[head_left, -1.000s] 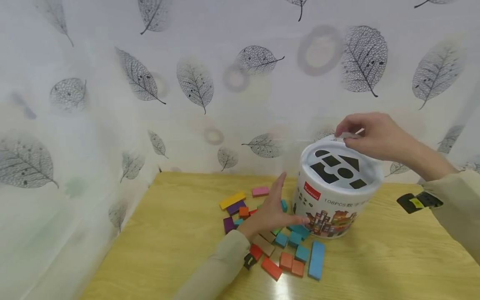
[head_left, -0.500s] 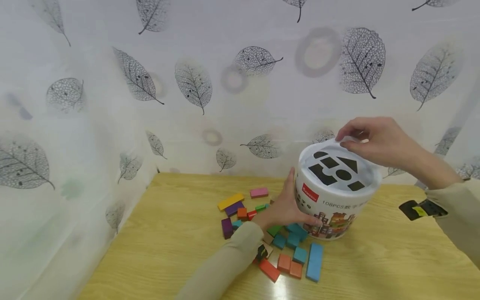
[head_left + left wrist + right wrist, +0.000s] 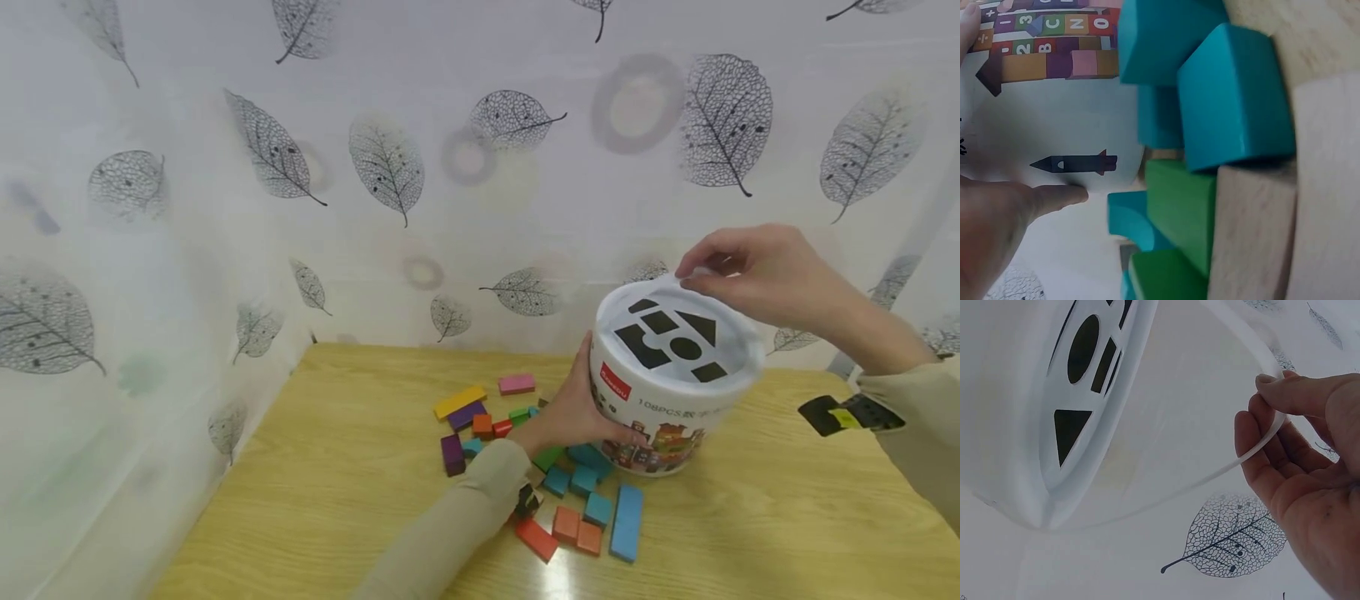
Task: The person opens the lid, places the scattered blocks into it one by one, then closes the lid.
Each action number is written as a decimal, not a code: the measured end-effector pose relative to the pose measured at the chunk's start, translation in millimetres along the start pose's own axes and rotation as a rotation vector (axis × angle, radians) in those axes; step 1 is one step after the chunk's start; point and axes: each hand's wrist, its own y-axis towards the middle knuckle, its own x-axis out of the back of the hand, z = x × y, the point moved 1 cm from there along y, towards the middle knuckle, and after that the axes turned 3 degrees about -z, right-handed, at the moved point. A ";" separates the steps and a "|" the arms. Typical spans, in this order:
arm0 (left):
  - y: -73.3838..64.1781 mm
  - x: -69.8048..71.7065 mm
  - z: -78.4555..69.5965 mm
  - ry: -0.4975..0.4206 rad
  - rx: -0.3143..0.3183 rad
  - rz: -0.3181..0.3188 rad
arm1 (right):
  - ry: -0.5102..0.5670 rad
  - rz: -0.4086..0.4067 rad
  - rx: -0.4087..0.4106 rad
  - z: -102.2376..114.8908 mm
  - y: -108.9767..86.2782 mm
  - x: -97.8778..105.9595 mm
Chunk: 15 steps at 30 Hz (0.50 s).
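Note:
A white printed bucket (image 3: 660,417) stands on the table at right of centre in the head view, tilted slightly left. Its lid (image 3: 718,348) has dark cut-out shapes, among them a triangle and a circle. My left hand (image 3: 573,412) presses against the bucket's left side, fingers straight, thumb across the front print. Up at the lid's far rim, my right hand (image 3: 780,275) pinches the white strap handle (image 3: 1244,334) between thumb and fingers. Teal blocks (image 3: 1235,100) and a green block (image 3: 1182,212) lie right beside the bucket's base in the left wrist view.
Loose wooden blocks lie left and in front of the bucket: a long blue one (image 3: 627,523), a red one (image 3: 537,540), a yellow one (image 3: 461,402), a pink one (image 3: 517,384), and several others. A leaf-patterned curtain (image 3: 525,208) hangs behind the table (image 3: 300,500).
My left hand has moved right from above the blocks onto the bucket's side. The bucket has tipped and turned slightly left. The right hand stays at the handle.

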 end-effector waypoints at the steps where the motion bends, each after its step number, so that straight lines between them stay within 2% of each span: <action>1: -0.5 2.3 -3.5 -0.006 -0.016 0.001 | 0.002 -0.002 0.000 2.2 0.8 0.9; 5: -1.9 12.7 -13.3 -0.009 -0.080 -0.003 | 0.016 -0.022 0.028 13.3 6.9 4.4; 8: -3.9 19.9 -18.8 -0.008 -0.092 -0.008 | 0.003 -0.032 0.057 22.6 12.4 7.8; 12: -10.2 28.7 -28.1 0.004 -0.068 -0.067 | 0.019 -0.023 0.071 36.7 21.0 12.0; 15: -13.4 35.9 -34.6 -0.002 -0.106 -0.115 | 0.049 -0.019 0.081 49.6 27.7 14.9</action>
